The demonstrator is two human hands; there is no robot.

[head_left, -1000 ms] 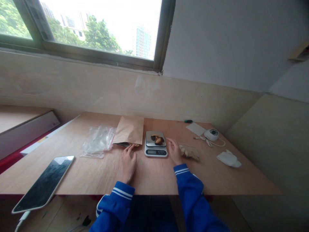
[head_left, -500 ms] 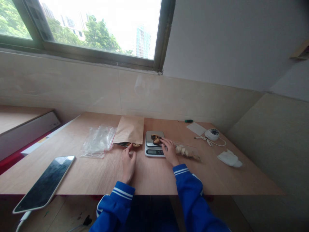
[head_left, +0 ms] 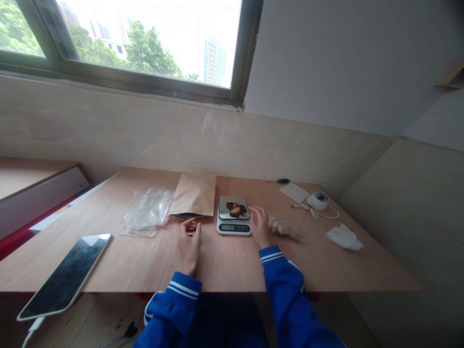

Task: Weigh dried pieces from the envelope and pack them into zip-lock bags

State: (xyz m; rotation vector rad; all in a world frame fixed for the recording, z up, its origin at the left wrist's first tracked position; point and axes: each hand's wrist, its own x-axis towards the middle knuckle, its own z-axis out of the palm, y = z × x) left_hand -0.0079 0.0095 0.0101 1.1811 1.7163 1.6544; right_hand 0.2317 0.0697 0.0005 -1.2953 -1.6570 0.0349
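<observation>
Several brown dried pieces (head_left: 236, 209) lie on the steel plate of a white digital scale (head_left: 234, 228). My left hand (head_left: 190, 244) is curled round a small brown piece (head_left: 195, 224), just in front of the open mouth of a brown paper bag (head_left: 195, 195). Beside the scale's right edge is my right hand (head_left: 259, 226), fingers a little bent and apart, holding nothing. Right of that hand lies a clear bag with pale dried pieces (head_left: 284, 228).
Clear plastic bags (head_left: 147, 211) lie left of the paper bag. A phone (head_left: 65, 275) overhangs the front left table edge. To the right are a green screwdriver (head_left: 283, 181), white paper (head_left: 294, 193), a white camera with cable (head_left: 318, 201) and a crumpled tissue (head_left: 344, 237).
My left hand has drawn back from the bag's mouth with a brown piece in its fingers. My right hand has moved off the pieces on the scale, to the right.
</observation>
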